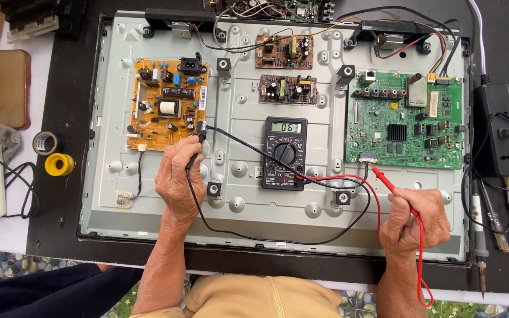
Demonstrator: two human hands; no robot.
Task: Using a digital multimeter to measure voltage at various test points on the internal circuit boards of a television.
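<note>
We have our left hand clenched around the black probe, its long axis running up and away from the grip to touch the lower right corner of the orange power board. Our right hand pinches the red probe, slanting up and left from that grip to a connector on the green main board. Between both grips lies the black multimeter, on the grey metal back panel, which rests on the dark table.
</note>
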